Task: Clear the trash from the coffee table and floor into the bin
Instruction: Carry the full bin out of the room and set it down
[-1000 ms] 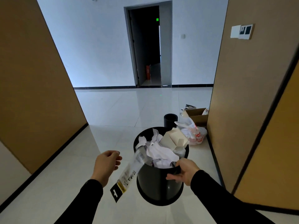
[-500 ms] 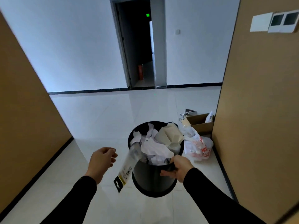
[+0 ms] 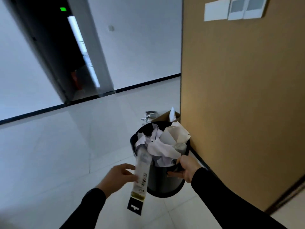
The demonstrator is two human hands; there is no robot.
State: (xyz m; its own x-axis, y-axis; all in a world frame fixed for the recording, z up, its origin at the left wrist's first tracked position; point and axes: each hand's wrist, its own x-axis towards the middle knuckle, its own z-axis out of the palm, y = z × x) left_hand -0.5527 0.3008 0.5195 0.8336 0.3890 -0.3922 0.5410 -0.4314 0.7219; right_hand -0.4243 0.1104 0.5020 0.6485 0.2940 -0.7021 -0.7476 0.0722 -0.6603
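Left hand (image 3: 118, 176) now touching hanging packet (image 3: 140, 180); right hand (image 3: 187, 169) gripping bin (image 3: 163, 184) rim

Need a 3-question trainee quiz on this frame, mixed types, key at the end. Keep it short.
1. True or false: the black bin is standing on the floor.
2. Which hand grips the bin's rim? A) the left hand B) the right hand C) both
3. Fill in: the long packaging strip hangs out over the bin's ____ side, as the person sees it.

Key
1. False: it is held up off the floor tiles, tilted, full of crumpled paper.
2. B. The left hand is open beside the strip; whether it touches the strip is unclear.
3. Left.
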